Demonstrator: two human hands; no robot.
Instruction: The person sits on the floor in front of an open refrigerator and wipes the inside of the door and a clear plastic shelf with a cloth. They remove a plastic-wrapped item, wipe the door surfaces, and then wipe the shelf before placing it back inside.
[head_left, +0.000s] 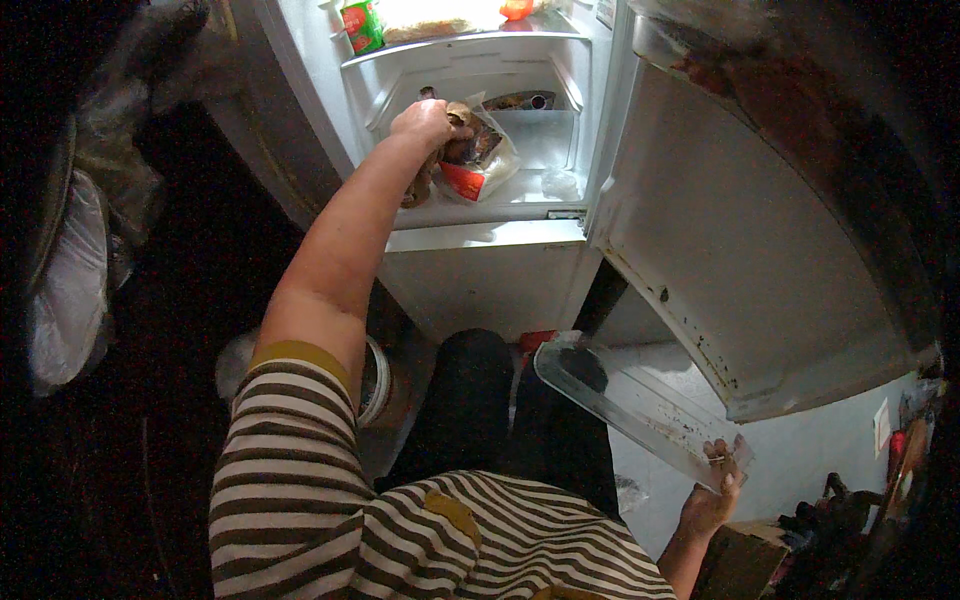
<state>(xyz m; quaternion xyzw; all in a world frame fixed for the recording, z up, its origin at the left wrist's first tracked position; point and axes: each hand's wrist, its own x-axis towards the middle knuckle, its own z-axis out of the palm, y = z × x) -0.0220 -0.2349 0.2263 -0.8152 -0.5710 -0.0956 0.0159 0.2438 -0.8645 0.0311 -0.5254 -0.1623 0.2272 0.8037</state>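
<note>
My left hand (426, 122) reaches into the lower compartment of a lit refrigerator (484, 236). Its fingers are closed on a brownish plastic bag (420, 187), partly hidden behind the wrist. Against it leans a clear bag with red print (484, 169), with dark contents showing inside. At the lower right, my right hand (716, 484) grips one end of a long clear plastic refrigerator bin (637, 424). The bin slants across my right knee, its far end near the refrigerator base, and dark specks dot it.
The refrigerator door (720, 225) hangs open on the right, its lower edge stained. Above the compartment, a glass shelf (465, 37) bears a green package (362, 27). A crumpled clear bag (559, 183) lies inside. By my left elbow stands a bucket (377, 382); a cardboard box (739, 562) is at lower right.
</note>
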